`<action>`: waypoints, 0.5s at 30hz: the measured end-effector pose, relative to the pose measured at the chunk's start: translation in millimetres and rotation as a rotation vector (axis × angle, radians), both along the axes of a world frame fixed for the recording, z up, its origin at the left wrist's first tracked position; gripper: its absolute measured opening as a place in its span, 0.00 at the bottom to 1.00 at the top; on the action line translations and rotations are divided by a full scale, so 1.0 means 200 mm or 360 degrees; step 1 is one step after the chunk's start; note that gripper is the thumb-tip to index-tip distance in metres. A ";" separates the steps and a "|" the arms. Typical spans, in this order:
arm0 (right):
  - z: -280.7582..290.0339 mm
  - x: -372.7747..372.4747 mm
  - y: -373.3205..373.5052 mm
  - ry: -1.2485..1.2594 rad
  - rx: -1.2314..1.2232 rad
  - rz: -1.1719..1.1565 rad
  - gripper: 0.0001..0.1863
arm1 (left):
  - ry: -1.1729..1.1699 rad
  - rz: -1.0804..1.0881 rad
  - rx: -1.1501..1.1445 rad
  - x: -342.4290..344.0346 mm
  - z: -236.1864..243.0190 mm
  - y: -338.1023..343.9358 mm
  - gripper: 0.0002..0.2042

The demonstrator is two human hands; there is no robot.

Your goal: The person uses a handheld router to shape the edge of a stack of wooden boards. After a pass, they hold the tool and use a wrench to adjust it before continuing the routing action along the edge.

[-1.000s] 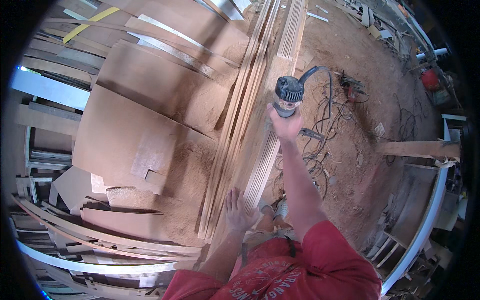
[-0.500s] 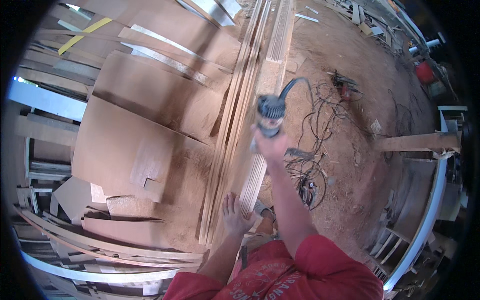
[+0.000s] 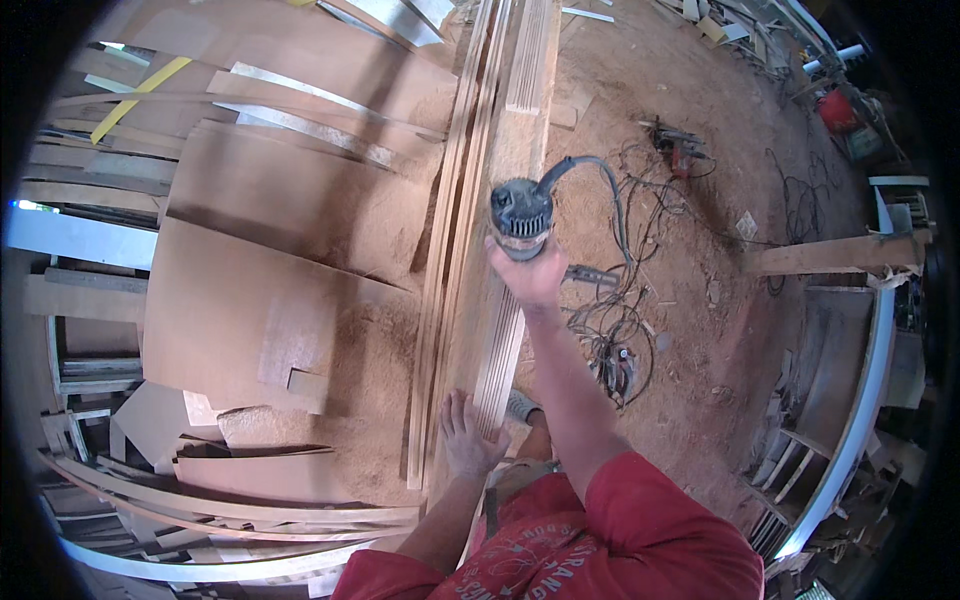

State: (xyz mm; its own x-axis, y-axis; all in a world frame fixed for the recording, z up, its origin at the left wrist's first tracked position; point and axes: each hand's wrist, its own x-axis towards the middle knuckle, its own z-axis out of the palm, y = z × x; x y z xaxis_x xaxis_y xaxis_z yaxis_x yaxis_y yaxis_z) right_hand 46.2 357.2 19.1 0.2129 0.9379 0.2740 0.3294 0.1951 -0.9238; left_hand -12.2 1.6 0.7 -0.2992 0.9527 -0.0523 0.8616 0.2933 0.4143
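My right hand (image 3: pixel 532 278) is wrapped round the body of a corded trim router (image 3: pixel 522 215) with a black, vented top. It stands over a long wooden board (image 3: pixel 512 148) dusted with sawdust; its base is hidden under my hand. Nearer me, my left hand (image 3: pixel 468 440) lies flat on the same work, fingers spread, holding nothing. Beside that hand runs a pale grooved length of the wood (image 3: pixel 497 365). Further out, another grooved strip (image 3: pixel 526 60) shows beyond the router. The router's black cord (image 3: pixel 612 190) arcs off to the right.
Long narrow battens (image 3: pixel 440 290) lie left of the board. Large brown sheets (image 3: pixel 235 300) and offcuts fill the left side. Tangled cables (image 3: pixel 630 320) and a red-and-black power tool (image 3: pixel 682 155) lie on the dusty ground at right, near a wooden post (image 3: pixel 835 255).
The router in my right hand has shifted slightly left in view and now shows sharply instead of blurred. My left hand still rests flat on the wood. The whole view has shifted a little.
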 end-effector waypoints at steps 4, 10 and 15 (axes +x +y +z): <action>0.04 -0.01 0.10 0.0007 -0.0043 0.0064 0.35 | -0.0070 0.0026 0.0033 -0.01 0.01 0.00 0.45; 0.19 -0.03 0.25 0.0106 -0.0139 0.0002 0.37 | -0.0071 0.0033 0.0035 -0.01 0.04 0.01 0.44; 0.19 -0.03 0.28 0.0039 -0.0246 0.0018 0.36 | -0.0120 0.0057 0.0101 -0.02 0.02 0.00 0.44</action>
